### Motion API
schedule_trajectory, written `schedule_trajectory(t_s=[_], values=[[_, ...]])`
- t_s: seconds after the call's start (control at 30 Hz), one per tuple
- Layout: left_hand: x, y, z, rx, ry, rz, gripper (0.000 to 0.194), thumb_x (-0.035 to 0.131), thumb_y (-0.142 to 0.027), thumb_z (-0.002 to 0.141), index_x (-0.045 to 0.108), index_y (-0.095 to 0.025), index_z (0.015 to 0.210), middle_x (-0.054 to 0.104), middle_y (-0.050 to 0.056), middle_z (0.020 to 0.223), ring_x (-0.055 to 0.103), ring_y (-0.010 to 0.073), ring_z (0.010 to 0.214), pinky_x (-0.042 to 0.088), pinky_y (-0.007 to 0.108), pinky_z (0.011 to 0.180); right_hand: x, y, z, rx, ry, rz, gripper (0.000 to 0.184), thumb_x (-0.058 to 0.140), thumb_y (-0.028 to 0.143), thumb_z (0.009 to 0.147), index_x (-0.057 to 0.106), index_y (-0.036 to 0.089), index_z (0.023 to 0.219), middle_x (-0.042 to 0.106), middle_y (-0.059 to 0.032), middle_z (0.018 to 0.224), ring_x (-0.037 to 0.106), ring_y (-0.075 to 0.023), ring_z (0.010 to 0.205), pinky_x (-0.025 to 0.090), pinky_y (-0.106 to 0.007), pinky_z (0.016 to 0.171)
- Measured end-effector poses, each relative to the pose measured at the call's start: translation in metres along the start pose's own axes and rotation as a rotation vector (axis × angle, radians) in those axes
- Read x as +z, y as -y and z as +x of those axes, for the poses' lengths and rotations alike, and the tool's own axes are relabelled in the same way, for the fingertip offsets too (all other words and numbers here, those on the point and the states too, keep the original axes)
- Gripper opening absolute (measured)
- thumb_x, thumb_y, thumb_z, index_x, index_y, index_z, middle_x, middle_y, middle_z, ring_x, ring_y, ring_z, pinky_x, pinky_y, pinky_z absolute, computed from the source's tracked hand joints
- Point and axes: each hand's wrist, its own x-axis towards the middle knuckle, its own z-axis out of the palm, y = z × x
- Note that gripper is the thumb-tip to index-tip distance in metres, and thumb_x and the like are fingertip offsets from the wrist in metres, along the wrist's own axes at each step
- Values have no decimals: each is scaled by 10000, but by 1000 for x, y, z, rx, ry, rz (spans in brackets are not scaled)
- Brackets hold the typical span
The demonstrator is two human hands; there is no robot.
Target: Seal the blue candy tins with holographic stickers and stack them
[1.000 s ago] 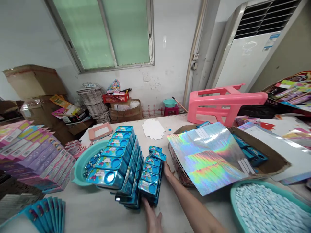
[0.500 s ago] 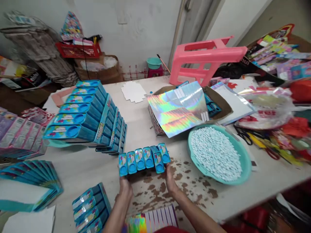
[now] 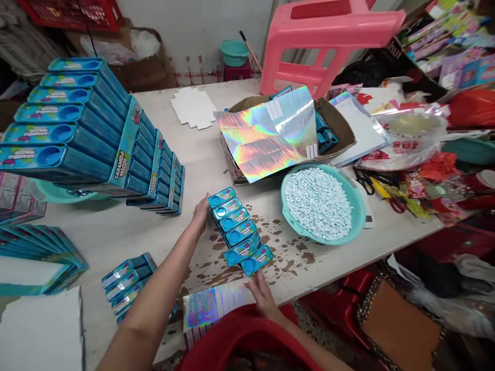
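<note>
A row of several small blue candy boxes (image 3: 236,233), their tops printed "Caramelo Macizo" with a round recess, lies slantwise between my two hands over the table. At its far left end, my left hand (image 3: 201,213) is closed around the edge; its fingertips are partly hidden behind the boxes. My right hand (image 3: 263,297) grips the near end, fingers against the last box, which sticks out of line to the right. Below the row is a stack of shiny holographic cards (image 3: 216,304). More blue boxes (image 3: 126,286) lie left of my left forearm.
A tall stack of blue display boxes (image 3: 127,149) stands at left. To the right, a turquoise basin (image 3: 361,216) holds pale blue candies. Behind it, a holographic sheet (image 3: 270,136) lies across a carton (image 3: 348,123). A pink stool (image 3: 328,31) stands at the back.
The row of boxes has turned from crosswise to slanting, with my left hand now at its far end and my right hand nearer my body. The view has shifted too.
</note>
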Motion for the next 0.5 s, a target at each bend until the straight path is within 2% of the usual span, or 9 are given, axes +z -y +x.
schedule_trajectory(t_s=[0.07,0.1,0.13,0.2,0.27,0.37,0.5], values=[[-9,10,-37,242,-247,9,549,433,-628,781,588,-165,1030,626,97,1052,542,245,1054,403,383,941,-19,19,0,-65,-76,5,583,441,514,868,290,309,1392,421,-36,1395,415,-245,1266,372,-450,1034],[-14,17,-61,329,-298,-7,544,397,-616,809,552,-179,1094,590,100,1121,528,238,1083,403,386,951,-27,30,2,-119,-110,1,591,419,511,878,259,296,1405,364,-40,1433,363,-244,1301,344,-454,1052],[-19,24,-87,416,-263,-17,558,390,-619,812,525,-183,1133,564,108,1157,525,243,1092,414,394,945,-33,41,5,-179,-128,-9,600,400,522,881,249,283,1410,315,-42,1461,312,-248,1329,318,-456,1066],[-23,35,-134,528,-112,30,620,508,-649,725,530,-183,1134,555,125,1153,539,280,1065,456,410,896,-39,61,17,-278,-87,-49,628,373,564,873,257,270,1415,247,-29,1492,232,-258,1364,262,-449,1097],[-18,37,-167,483,4,183,535,621,-513,716,539,-218,1154,571,105,1150,547,278,1060,464,401,897,-36,77,32,-309,22,-66,662,355,610,856,268,272,1419,237,-10,1496,202,-260,1374,225,-434,1116],[-3,25,-182,512,34,381,372,589,-363,788,575,-243,1140,606,80,1113,556,261,1055,450,396,930,-26,90,48,-282,158,-37,674,341,635,849,289,271,1414,290,-2,1476,230,-255,1366,219,-427,1122],[3,4,-179,647,82,561,375,542,-338,829,571,-245,1192,618,92,1086,571,246,1032,455,359,917,-23,95,52,-288,214,-43,676,383,625,845,295,265,1411,329,-6,1458,225,-247,1369,175,-425,1135]])
